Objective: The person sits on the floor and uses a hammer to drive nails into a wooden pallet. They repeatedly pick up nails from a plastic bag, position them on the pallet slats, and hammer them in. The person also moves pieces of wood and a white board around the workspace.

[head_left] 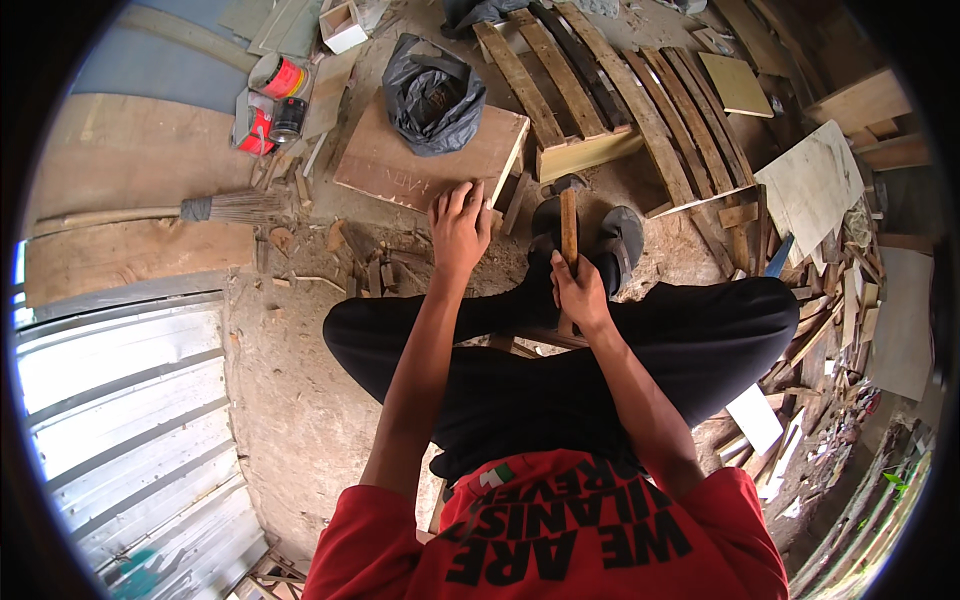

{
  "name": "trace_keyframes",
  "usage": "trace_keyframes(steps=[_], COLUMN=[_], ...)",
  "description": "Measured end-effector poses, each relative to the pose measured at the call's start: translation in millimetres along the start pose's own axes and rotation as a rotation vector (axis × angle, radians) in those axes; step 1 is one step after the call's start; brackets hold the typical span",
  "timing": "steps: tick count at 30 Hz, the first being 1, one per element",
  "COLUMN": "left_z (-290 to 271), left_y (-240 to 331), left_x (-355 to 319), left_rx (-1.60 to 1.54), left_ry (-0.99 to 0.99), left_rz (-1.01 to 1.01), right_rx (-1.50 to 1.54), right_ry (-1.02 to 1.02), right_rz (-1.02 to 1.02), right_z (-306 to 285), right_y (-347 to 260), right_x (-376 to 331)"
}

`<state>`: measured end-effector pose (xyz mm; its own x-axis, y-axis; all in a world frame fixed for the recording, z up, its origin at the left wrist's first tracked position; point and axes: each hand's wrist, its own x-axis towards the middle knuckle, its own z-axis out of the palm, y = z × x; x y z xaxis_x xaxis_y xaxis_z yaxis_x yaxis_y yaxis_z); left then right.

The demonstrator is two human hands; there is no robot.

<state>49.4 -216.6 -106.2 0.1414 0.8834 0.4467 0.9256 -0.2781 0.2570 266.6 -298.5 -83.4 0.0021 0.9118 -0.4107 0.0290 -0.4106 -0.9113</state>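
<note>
My left hand [462, 228] rests with its fingers spread on the near edge of a brown wooden box [385, 165]. A black plastic bag [425, 125], its mouth gaping, sits on top of that box; its contents are too dark to make out. Closed round a wooden handle is my right hand [581, 292], in front of my feet. It appears to be a hammer [569, 225], with a dark head at the far end, pointing away from me. The handle's near end shows below the fist.
Wooden slats [640, 95] lie ahead to the right. Paint cans [277, 77] and a broom [190, 210] are at the left. Wood scraps [820, 320] pile up on the right beside a pale board [812, 185]. Corrugated metal sheeting [130, 400] is at the lower left.
</note>
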Motion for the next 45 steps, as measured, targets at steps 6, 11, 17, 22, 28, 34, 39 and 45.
trace_keyframes(steps=[6,11,17,22,28,34,39,45], left_z=[5,6,17,21,17,14,19,20], left_y=[-3,2,-3,-4,0,3,-3,0], left_x=[14,28,31,34,32,24,11,4], left_rx=[-0.088,-0.084,-0.091,-0.116,-0.117,-0.137,-0.154,-0.138], left_ry=[0.06,0.099,0.12,0.091,0.081,0.108,0.196,0.229], left_rz=[-0.117,-0.175,-0.179,-0.18,-0.181,-0.163,-0.084,-0.049], right_rx=[0.004,-0.001,-0.008,0.002,-0.025,-0.208,-0.433,-0.481], right_ry=[-0.002,0.012,0.007,-0.013,-0.006,0.067,0.071,0.03], right_rz=[0.022,0.025,0.025,0.005,0.0,-0.121,-0.38,-0.439], right_z=[1,0,0,0,-1,2,13,27], right_y=[-5,-4,-6,-3,-2,8,-20,-26], right_x=[-2,-1,-2,0,0,1,-7,2])
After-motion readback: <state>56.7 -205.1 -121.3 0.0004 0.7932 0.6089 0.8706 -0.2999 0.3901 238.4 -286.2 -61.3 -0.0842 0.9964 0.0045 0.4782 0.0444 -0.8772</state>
